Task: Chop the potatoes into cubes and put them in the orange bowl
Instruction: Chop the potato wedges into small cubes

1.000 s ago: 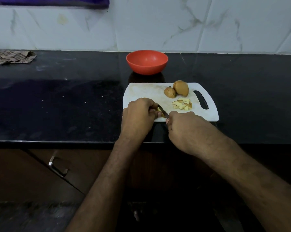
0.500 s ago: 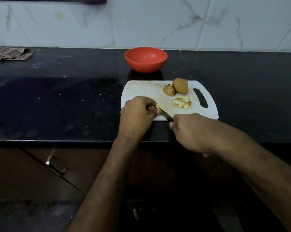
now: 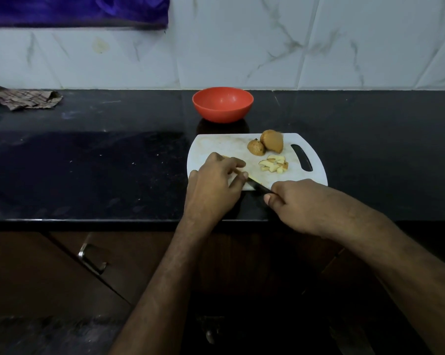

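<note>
1. Left hand (image 3: 216, 183) pinches a potato strip (image 3: 238, 172), its long axis running toward the right hand
2. Right hand (image 3: 300, 203), nearer the strip's free end, grips the knife (image 3: 261, 187)

A black polished stone countertop (image 3: 88, 160) runs along the marble-tiled wall, carrying a white plastic cutting board (image 3: 216, 146) near its front edge, an orange bowl (image 3: 222, 104) just behind the board, and a crumpled checked cloth (image 3: 26, 99) far left.

Checked cloth (image 3: 24, 99) on black counter (image 3: 88, 160) — purple fabric (image 3: 75, 10) above.
</note>
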